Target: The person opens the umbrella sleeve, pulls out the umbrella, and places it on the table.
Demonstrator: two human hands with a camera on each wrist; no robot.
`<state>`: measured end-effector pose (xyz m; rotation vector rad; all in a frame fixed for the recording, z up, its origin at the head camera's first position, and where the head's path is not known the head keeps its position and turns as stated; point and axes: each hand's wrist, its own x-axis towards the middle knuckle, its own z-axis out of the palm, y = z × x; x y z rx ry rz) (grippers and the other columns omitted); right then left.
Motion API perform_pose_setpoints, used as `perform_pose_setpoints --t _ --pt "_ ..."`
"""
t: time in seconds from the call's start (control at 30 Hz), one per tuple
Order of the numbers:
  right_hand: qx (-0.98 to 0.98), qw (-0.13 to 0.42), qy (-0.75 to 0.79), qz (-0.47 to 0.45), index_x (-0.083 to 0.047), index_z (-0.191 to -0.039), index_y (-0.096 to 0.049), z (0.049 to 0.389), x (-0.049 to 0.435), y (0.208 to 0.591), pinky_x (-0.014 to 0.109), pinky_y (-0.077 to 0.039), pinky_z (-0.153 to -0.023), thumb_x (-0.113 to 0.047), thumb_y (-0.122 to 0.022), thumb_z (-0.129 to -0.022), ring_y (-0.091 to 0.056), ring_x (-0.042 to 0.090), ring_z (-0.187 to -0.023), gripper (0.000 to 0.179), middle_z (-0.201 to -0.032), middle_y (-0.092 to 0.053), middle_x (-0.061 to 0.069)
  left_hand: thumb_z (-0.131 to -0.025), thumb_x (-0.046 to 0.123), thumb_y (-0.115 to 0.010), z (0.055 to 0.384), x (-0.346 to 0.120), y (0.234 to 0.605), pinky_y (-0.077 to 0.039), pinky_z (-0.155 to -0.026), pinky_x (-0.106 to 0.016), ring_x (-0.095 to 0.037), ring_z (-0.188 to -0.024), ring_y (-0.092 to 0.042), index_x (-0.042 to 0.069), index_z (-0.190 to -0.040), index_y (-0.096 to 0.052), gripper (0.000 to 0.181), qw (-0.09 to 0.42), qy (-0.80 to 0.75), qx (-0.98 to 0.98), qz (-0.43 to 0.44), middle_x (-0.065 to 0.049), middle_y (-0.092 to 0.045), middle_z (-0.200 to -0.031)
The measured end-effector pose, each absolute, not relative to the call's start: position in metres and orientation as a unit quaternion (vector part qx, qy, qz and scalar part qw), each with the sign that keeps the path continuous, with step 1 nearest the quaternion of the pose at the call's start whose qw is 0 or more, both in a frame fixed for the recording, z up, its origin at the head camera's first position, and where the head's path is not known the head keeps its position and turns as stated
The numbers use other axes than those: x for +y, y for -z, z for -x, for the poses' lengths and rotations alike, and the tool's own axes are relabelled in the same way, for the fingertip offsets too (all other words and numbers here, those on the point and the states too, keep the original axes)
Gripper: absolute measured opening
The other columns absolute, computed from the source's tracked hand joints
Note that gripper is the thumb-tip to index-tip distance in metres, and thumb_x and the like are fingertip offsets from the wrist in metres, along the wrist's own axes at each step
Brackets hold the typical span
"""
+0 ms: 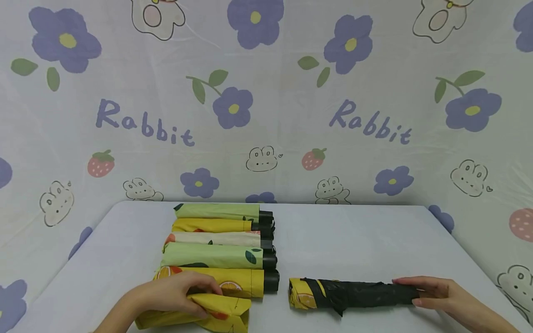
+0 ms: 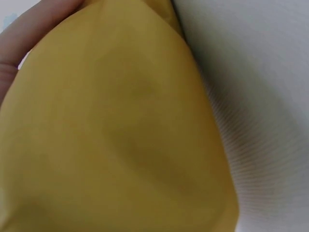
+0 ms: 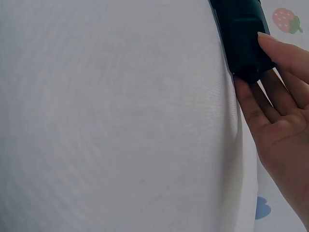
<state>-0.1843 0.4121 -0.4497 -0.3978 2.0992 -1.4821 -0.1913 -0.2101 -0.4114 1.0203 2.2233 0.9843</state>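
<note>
A folded black umbrella (image 1: 354, 293) with a yellow patterned end lies across the table's front right. My right hand (image 1: 412, 291) holds its right end lightly between thumb and straight fingers. In the right wrist view the black end (image 3: 241, 34) sits between the thumb and fingers of that hand (image 3: 270, 72). At the front left my left hand (image 1: 200, 300) grips a limp yellow umbrella sleeve (image 1: 220, 314) lying on the table. The yellow sleeve (image 2: 120, 135) fills the left wrist view, with one finger at its upper left corner.
Several sleeved folded umbrellas (image 1: 216, 252), green, yellow and cream, lie side by side in a row behind my left hand. The white table (image 1: 354, 240) has bare surface at the middle and right. A flower and rabbit printed cloth (image 1: 291, 115) hangs behind.
</note>
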Motion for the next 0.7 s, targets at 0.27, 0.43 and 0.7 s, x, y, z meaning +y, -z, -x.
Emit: perform_pose_setpoints --t 0.27,0.43,0.7 --pt "0.783 0.267 0.547 0.128 -0.001 -0.147 -0.039 0.1836 0.4093 0.4471 0.008 -0.045 -0.090 -0.011 -0.052 -0.099 -0.047 -0.021 -0.116 0.051 -0.131 -0.056 -0.032 -0.087 0.037 -0.072 0.1912 -0.2105 0.4110 -0.047 -0.090 -0.020 0.002 -0.104 -0.054 0.029 -0.120 -0.062 0.035 0.248 -0.363 0.815 -0.378 0.011 -0.063 -0.118" --pt "0.798 0.254 0.530 0.135 0.000 -0.145 -0.042 0.1852 0.4066 0.4490 0.008 -0.044 -0.088 -0.011 -0.054 -0.098 -0.048 -0.021 -0.113 0.050 -0.128 -0.056 -0.034 -0.087 0.037 -0.072 0.1910 -0.2104 0.4112 -0.047 -0.090 -0.020 0.002 -0.103 -0.054 0.029 -0.119 -0.062 0.034 0.250 -0.364 0.815 -0.376 0.012 -0.064 -0.118" --pt "0.812 0.253 0.508 0.136 0.000 -0.140 -0.049 0.1881 0.4059 0.4498 0.008 -0.043 -0.085 -0.013 -0.057 -0.097 -0.047 -0.021 -0.109 0.046 -0.124 -0.058 -0.033 -0.088 0.036 -0.072 0.1918 -0.2097 0.4108 -0.047 -0.091 -0.019 0.002 -0.104 -0.054 0.028 -0.120 -0.062 0.034 0.253 -0.369 0.810 -0.379 0.011 -0.064 -0.118"
